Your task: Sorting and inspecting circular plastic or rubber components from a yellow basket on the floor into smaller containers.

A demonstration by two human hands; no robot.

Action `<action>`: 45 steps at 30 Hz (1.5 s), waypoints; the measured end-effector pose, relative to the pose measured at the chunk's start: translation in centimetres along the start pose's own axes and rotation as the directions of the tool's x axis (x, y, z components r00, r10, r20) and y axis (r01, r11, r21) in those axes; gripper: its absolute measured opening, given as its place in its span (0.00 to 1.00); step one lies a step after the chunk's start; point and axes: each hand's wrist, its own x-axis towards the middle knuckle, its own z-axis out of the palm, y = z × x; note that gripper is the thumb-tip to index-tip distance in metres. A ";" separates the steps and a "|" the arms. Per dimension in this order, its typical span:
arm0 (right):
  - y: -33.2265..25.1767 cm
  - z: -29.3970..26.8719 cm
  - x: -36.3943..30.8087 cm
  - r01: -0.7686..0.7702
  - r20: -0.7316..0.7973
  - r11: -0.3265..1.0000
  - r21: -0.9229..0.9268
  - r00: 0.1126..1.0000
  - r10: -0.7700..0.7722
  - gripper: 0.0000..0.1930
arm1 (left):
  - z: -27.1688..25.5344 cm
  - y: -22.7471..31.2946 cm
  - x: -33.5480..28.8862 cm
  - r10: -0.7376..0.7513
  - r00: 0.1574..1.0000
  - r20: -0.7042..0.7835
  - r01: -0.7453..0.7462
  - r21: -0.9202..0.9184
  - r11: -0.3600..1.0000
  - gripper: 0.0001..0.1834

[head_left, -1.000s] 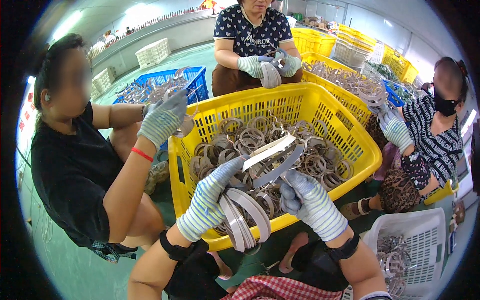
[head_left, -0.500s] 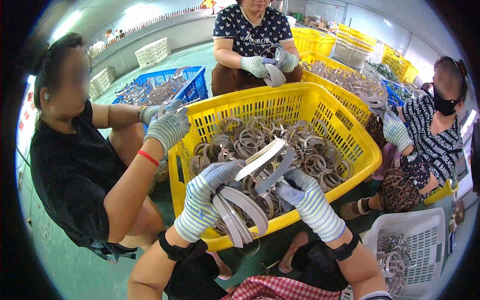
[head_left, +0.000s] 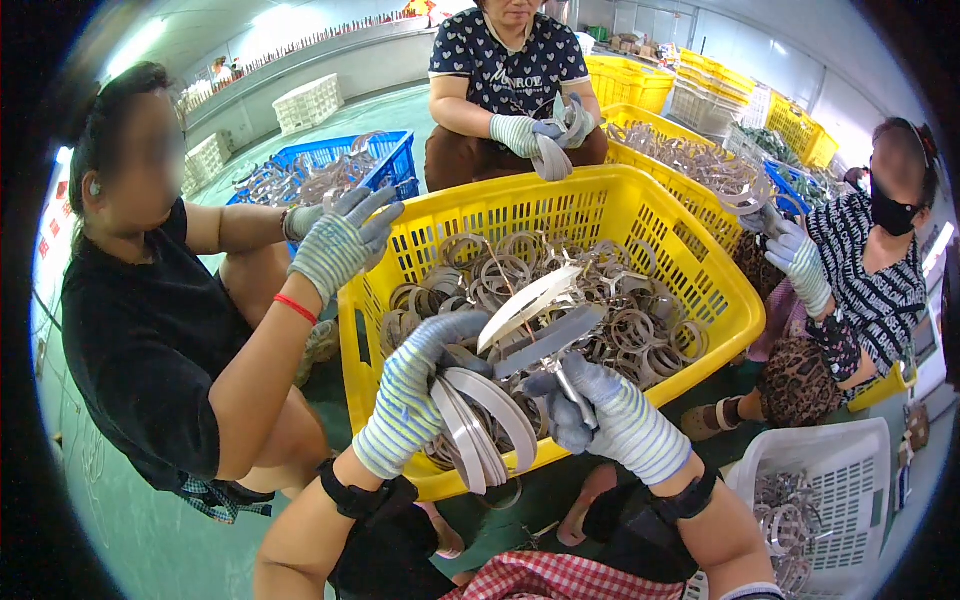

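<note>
My left hand [head_left: 420, 390], in a striped grey-palmed glove, is closed around a bundle of curved grey bands [head_left: 480, 415] hanging below the fingers. Beyond its fingertips a cream-coloured curved band [head_left: 530, 305] and a flat grey strip [head_left: 552, 340] stick out over the crate. In a matching glove, my right hand [head_left: 615, 415] is closed on a slim silver metal piece [head_left: 572, 393] that reaches up to the underside of the grey strip. Whether the two are joined is unclear. Under both hands, a yellow crate [head_left: 735, 330] holds many loose curved bands [head_left: 630, 325].
Three gloved co-workers sit around the crate: left [head_left: 150, 330], far side [head_left: 510, 75] and right [head_left: 870, 250]. Blue [head_left: 400, 165] and yellow crates [head_left: 720, 215] of similar bands stand behind. At lower right is a white crate [head_left: 860, 450] with more bands.
The grey strip has swung flatter, and my right hand has turned, exposing the silver piece. My left hand keeps its bundle. The left co-worker's hand has opened its fingers.
</note>
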 end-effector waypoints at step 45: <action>1.5 -1.0 1.0 0.299 -0.112 0.916 -0.268 0.935 -0.338 0.15 | -0.1 0.5 -0.2 0.163 0.984 -0.067 -0.142 0.253 0.957 0.27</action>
